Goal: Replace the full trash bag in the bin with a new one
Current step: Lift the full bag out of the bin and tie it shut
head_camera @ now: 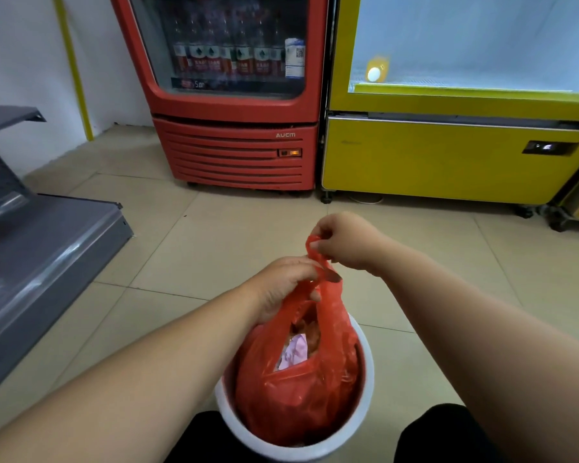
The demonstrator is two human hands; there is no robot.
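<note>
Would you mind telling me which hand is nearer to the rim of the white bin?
Left. The left hand grips the red trash bag low down, just above the white bin rim. The right hand pinches the bag's handle higher up, farther from the rim.

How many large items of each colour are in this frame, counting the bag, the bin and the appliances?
Red: 2, the trash bag and the drinks fridge
Yellow: 1, the display cooler
White: 1, the bin
Grey: 1, the shelf unit
Total: 5
</note>
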